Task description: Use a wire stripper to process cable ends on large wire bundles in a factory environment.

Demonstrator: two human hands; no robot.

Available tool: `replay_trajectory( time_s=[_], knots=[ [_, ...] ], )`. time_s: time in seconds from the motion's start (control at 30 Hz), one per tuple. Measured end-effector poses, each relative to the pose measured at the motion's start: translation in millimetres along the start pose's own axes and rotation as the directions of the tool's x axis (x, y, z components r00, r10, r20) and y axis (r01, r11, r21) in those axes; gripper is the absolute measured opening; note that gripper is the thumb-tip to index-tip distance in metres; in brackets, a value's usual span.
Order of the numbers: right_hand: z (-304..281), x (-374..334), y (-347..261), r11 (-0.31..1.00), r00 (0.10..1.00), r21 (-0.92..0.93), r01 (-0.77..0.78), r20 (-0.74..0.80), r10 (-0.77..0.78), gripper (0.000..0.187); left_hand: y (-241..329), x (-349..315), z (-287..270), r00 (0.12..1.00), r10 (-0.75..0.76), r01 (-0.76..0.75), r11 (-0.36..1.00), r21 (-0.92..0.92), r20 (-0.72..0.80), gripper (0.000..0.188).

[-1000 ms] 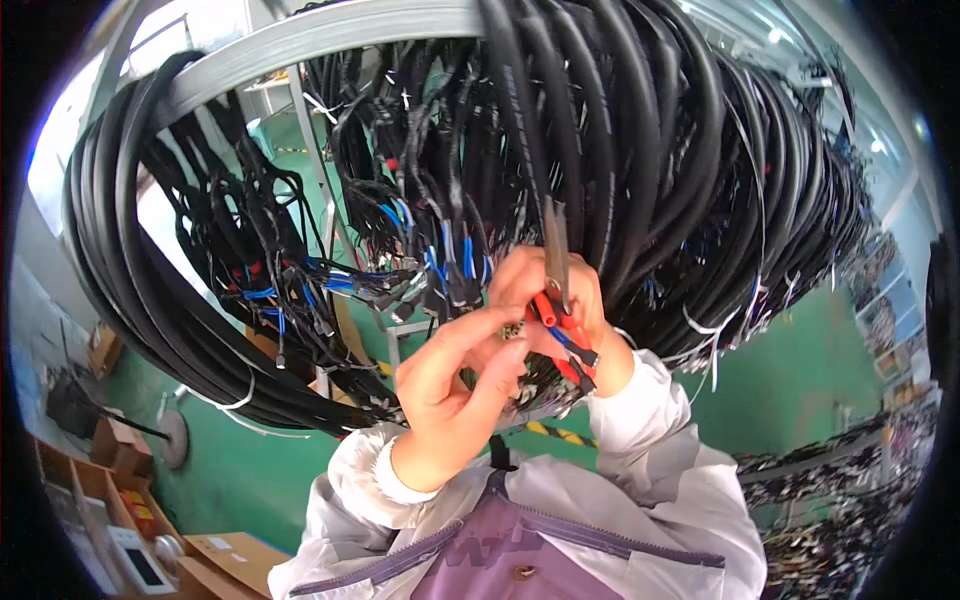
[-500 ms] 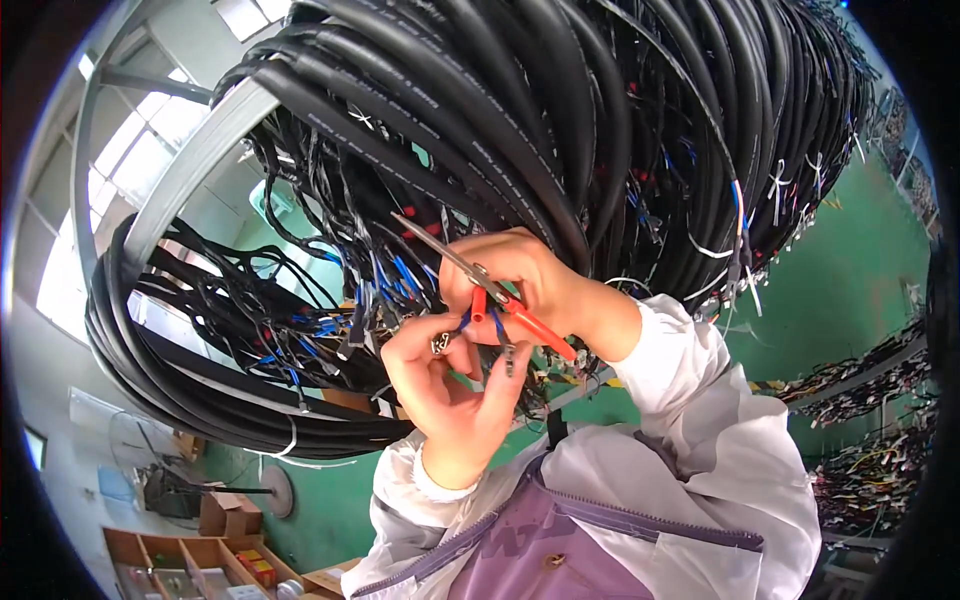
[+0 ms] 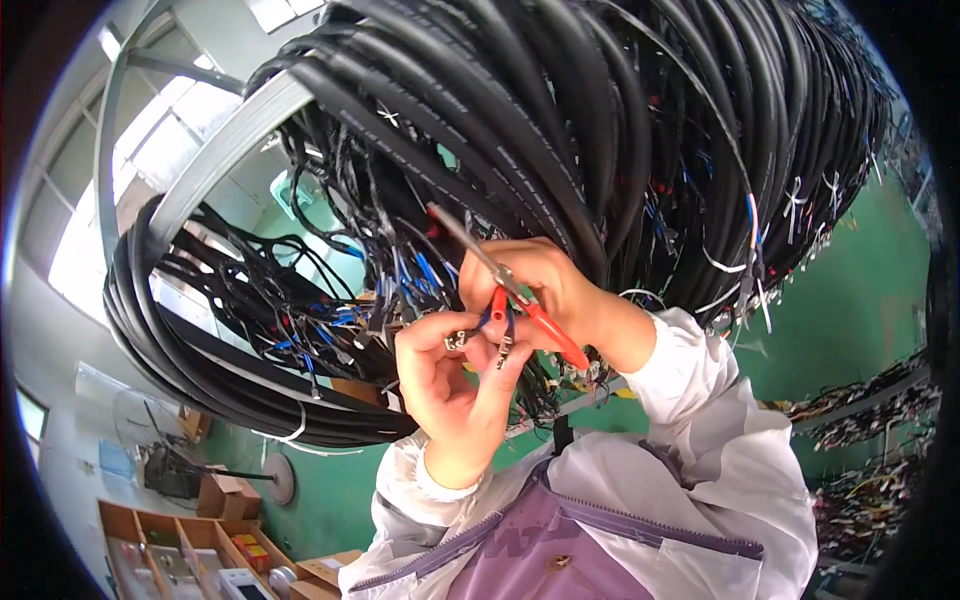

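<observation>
Gripping red-handled pliers [image 3: 505,290], the right hand [image 3: 545,290] worked beside left hand [image 3: 455,385] fingers pinching wire ends [image 3: 480,335]; bundle [image 3: 560,130] mostly unfinished.

Red-handled pliers [image 3: 515,300]: slim metal nose pointing up-left into the hanging black cable bundle [image 3: 560,130], handles slanting down-right. Small metal wire terminals [image 3: 458,340]: silver, on thin blue and black leads, just below the pliers.
</observation>
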State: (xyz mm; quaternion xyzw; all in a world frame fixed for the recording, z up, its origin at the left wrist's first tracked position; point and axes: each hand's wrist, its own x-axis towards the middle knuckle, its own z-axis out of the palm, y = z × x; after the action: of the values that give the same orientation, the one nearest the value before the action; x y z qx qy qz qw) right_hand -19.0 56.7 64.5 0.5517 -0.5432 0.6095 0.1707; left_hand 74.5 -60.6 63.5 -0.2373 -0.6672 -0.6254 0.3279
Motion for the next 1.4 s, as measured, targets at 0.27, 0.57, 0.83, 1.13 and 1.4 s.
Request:
replay_trajectory(
  time_s=[0.27,0.57,0.83,1.13,1.4],
  knots=[
    [6,-5,-20,0.994,0.994,-0.007,-0.106,0.013,0.106,0.020,-6,-8,-7,1.000,-0.004,0.006,0.992,-0.129,0.017,0.034],
    [13,-18,-58,0.945,0.968,-0.231,-0.232,0.046,0.248,0.057,-5,2,-19,0.977,0.207,-0.214,0.961,0.172,0.056,0.021],
    [-3,-54,-115,0.783,0.935,-0.516,-0.347,-0.128,0.330,0.048,-19,4,-18,0.983,0.159,-0.157,0.987,-0.025,0.093,0.017],
    [6,-67,-118,0.692,0.923,-0.614,-0.379,-0.308,0.231,0.054,-34,10,-2,0.947,0.296,-0.277,0.949,-0.149,0.122,0.016],
    [-2,-53,-147,0.329,0.918,-0.893,-0.308,-0.188,0.348,0.065,-47,3,3,0.941,0.319,-0.290,0.933,-0.214,0.112,0.018]
  ],
)
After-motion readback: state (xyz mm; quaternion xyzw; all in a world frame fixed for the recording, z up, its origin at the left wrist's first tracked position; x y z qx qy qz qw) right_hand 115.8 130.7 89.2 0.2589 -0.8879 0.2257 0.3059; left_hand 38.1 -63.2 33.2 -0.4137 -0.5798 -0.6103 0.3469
